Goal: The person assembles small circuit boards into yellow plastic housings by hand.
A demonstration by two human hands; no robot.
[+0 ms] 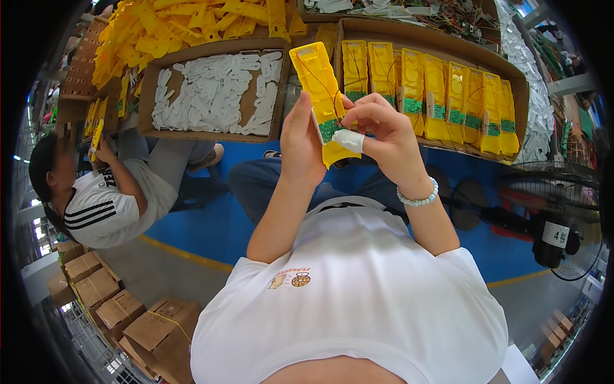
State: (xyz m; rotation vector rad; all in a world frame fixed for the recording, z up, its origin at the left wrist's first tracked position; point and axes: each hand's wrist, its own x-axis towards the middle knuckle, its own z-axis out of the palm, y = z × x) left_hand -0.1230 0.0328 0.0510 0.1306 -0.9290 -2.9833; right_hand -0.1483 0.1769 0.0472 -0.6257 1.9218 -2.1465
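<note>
My left hand (303, 142) is closed around the side of a yellow plastic housing (315, 69), which is held tilted above my lap. A green circuit board (329, 130) sits in the lower part of that housing, and thin dark wires run up its inside. My right hand (387, 131) pinches at the wires by the board's edge. White wrapping (348, 141) covers its thumb, which rests against the board. What exactly lies between the right fingertips is too small to make out.
Right of my hands, a cardboard box (435, 48) holds several yellow housings with boards. White plastic pieces (211, 89) fill a carton on the left, below piled yellow housings (166, 29). A co-worker (105, 198) sits at left. A black fan (550, 224) stands at right.
</note>
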